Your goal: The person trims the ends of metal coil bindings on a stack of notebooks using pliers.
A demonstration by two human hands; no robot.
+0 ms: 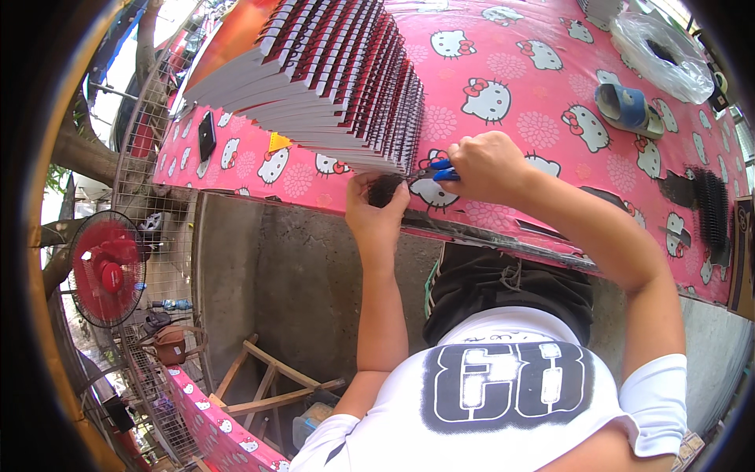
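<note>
A tall stack of spiral-bound notebooks (346, 94), with white pages and dark coils, stands on the table in front of me. At its near lower corner my left hand (376, 208) is closed around a dark, tangled-looking black coil (384, 189), its thumb pressed at the side. My right hand (489, 167) grips blue-handled pliers (444, 170). Their dark jaws point left, reaching the coil beside my left thumb. Whether the jaws are closed on the wire is too small to tell.
The pink cat-patterned tabletop (511, 63) holds a black phone (207, 135) at left. At right are a blue tape roll (621, 106), a clear plastic-wrapped ring (661, 57) and a bundle of black coils (711, 208). A red fan (108, 267) stands left, before a wire fence.
</note>
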